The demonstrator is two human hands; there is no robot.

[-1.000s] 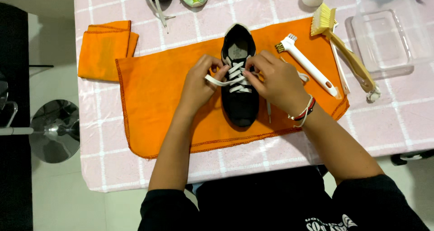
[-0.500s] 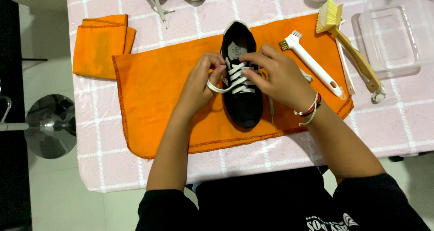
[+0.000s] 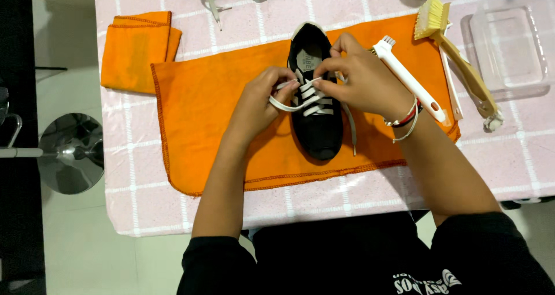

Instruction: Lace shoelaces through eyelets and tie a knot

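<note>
Your left hand (image 3: 257, 101) is closed on a loop of flat white shoelace (image 3: 283, 103), pinching it out to the side of the black low-top sneaker (image 3: 317, 98), and that pull seems to keep the lace taut across the eyelets. Your right hand (image 3: 361, 81) has its fingertips pinched on the same lace over the tongue, near the top rows, so both hands grip it and work close together just above the shoe. The sneaker lies toe towards you on a large orange cloth (image 3: 214, 110) spread over the counter (image 3: 144, 208) with its pink checked cover; the cloth likely keeps the sole off the cover. A loose lace end hangs down beside the shoe's right flank. Just past your right wrist, a white long-handled brush (image 3: 413, 81) rests on the cloth, within easy reach, and a wooden scrubbing brush with pale bristles (image 3: 457, 58) lies beside it. A folded orange cloth (image 3: 136, 49) sits at the far left, and a clear plastic tray (image 3: 509, 46) at the far right.
</note>
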